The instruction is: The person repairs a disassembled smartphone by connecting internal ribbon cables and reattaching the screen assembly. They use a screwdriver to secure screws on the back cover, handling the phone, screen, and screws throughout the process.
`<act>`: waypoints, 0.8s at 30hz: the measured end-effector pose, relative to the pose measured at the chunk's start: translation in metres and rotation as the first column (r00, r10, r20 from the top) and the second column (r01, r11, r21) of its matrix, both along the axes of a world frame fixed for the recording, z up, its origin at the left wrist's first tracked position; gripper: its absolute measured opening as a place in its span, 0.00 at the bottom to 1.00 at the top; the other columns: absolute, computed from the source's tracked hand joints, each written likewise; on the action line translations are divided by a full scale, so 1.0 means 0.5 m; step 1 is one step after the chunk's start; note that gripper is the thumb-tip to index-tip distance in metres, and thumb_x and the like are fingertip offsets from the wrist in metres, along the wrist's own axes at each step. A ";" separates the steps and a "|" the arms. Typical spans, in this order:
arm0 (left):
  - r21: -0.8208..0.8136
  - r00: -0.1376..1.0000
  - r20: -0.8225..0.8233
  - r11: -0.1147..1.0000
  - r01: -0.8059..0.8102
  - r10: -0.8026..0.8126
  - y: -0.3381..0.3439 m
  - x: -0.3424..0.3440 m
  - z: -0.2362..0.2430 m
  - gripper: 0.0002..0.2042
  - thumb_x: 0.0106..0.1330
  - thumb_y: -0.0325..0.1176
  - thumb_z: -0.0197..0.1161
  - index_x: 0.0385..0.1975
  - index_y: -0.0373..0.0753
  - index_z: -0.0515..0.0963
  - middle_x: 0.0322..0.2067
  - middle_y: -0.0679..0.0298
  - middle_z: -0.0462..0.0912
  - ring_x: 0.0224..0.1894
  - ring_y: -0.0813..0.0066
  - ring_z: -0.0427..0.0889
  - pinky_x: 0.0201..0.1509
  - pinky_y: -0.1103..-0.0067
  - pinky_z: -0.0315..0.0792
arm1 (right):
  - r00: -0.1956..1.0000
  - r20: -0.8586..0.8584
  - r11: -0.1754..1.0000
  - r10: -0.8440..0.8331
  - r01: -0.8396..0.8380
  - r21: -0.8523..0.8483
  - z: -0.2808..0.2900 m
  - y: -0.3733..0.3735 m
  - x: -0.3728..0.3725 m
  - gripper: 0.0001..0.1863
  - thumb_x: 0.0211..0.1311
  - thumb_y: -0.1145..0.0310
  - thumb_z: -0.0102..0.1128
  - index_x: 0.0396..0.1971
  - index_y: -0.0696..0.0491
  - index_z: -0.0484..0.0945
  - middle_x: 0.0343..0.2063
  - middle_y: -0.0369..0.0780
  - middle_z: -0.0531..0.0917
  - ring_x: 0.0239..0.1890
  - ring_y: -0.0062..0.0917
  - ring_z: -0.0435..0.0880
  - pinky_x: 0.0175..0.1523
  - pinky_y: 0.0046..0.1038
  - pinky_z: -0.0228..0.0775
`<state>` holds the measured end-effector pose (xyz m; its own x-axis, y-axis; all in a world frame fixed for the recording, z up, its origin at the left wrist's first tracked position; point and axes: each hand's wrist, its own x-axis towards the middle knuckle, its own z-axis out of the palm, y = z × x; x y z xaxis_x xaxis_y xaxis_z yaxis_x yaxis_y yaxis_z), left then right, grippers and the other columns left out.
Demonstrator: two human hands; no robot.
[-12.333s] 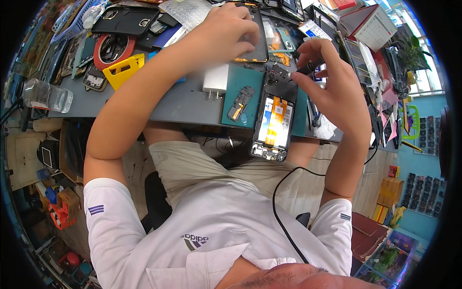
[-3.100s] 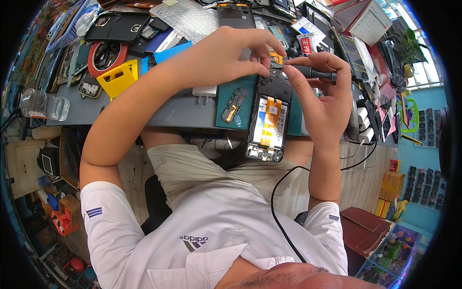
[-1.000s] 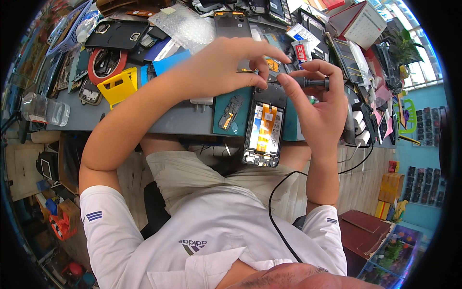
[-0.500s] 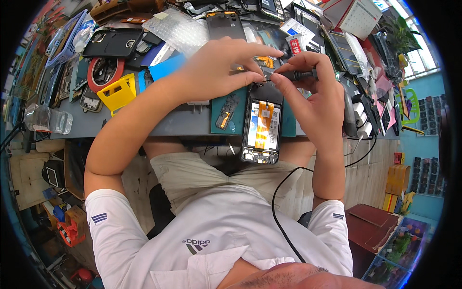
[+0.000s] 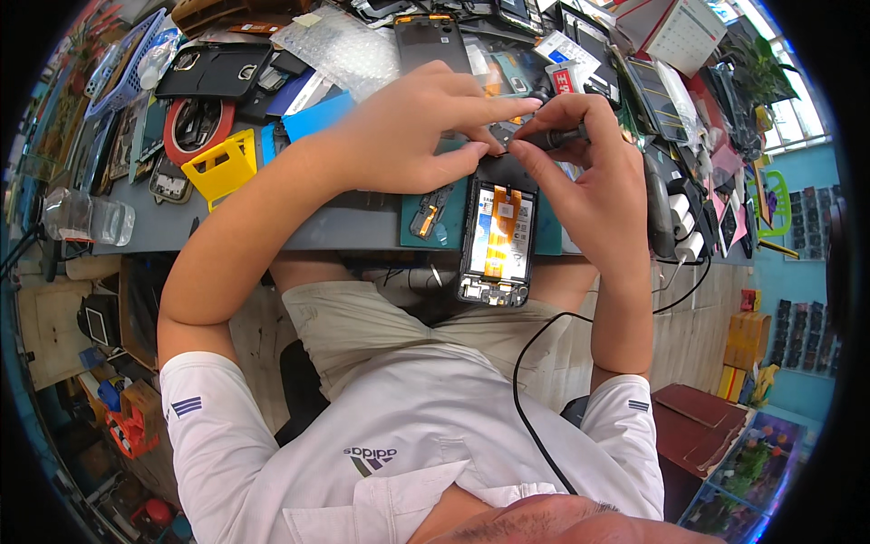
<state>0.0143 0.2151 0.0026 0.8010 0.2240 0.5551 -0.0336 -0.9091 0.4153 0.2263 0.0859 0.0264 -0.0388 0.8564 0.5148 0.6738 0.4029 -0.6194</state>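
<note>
An opened smartphone [image 5: 498, 236], its battery and orange ribbon cable bare, lies upright in view on a green mat [image 5: 548, 238], its lower end jutting past the table edge. My right hand [image 5: 594, 177] pinches a dark-handled screwdriver [image 5: 557, 139] between thumb and fingers, held nearly flat and pointing left toward the phone's top end. My left hand [image 5: 421, 122] is over that same end, index finger stretched out, thumb and another fingertip slightly apart near the driver's tip. Both hands partly cover the phone's top. Left of the phone rests a loose dark phone part [image 5: 432, 213].
Phone parts and a bubble-wrap sheet [image 5: 337, 50] crowd the back of the table. A yellow stand [image 5: 222, 170], a red tape roll [image 5: 198, 136] and a clear plastic container [image 5: 89, 218] are at left. White plugs [image 5: 681, 222] with a black cable are at right.
My left thumb has drawn slightly left, away from the driver's tip. The smartphone sits a little farther right and up in view. The right hand keeps hold of the screwdriver.
</note>
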 end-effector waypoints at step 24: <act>0.043 0.943 -0.120 0.951 -0.307 0.310 0.108 -0.063 0.023 0.07 0.58 0.34 0.77 0.32 0.40 0.88 0.43 0.55 0.82 0.55 0.53 0.77 0.62 0.62 0.70 | 0.828 0.559 0.952 -0.052 0.211 -0.224 0.081 0.049 -0.017 0.23 0.60 0.60 0.82 0.45 0.54 0.78 0.32 0.41 0.87 0.27 0.30 0.84 0.34 0.30 0.73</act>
<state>-0.0171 0.2689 0.0139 0.7574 0.4596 0.4639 0.3008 -0.8761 0.3769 0.2179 0.1106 0.0671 -0.1196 0.9729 0.1977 0.9647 0.1609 -0.2083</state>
